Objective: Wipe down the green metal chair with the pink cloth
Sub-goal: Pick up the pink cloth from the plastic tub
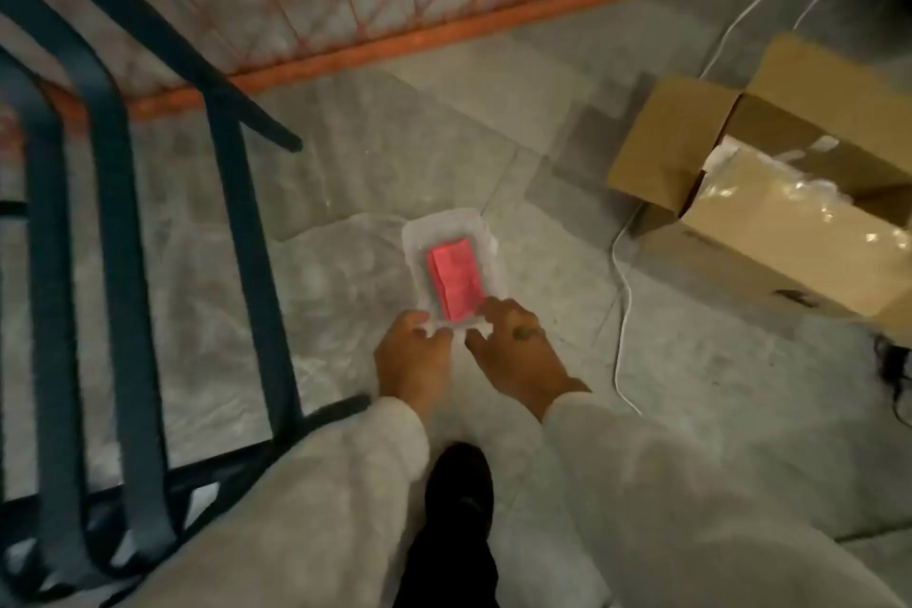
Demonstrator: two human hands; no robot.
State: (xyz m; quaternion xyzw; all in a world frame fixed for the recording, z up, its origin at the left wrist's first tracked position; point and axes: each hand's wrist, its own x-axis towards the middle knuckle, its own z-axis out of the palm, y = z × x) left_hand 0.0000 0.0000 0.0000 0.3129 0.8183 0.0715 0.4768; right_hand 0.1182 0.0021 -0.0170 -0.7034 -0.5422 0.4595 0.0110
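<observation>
**Cloth not yet unwrapped, chair untouched**

The wiping has not begun. The pink cloth [455, 280] lies folded flat inside a clear plastic wrapper [419, 237] on the floor [345, 163], at 12 o'clock from my hands and just beyond my fingertips.

My left hand [409, 355] pinches the near edge of the wrapper, fingers curled onto the plastic. My right hand [513, 351] sits at the near right corner, fingertips bent down on it and thumb turned in toward the same edge. It reads as a pinch too, though blur keeps me from being sure. Neither hand touches the cloth itself.

The green metal chair [118, 193] stands at 9 o'clock, well apart from the wrapper, its slats and frame filling the left side. Nothing is on it, and I cannot tell from here whether it is dirty or clean.

At 2 o'clock an open cardboard box [770, 232] sits on the floor, and a white cable [623, 291] runs between it and the wrapper.

So I judge this to be the very start. What is left is opening the plastic, taking the cloth out, turning toward 9 o'clock, and wiping the whole chair.
</observation>
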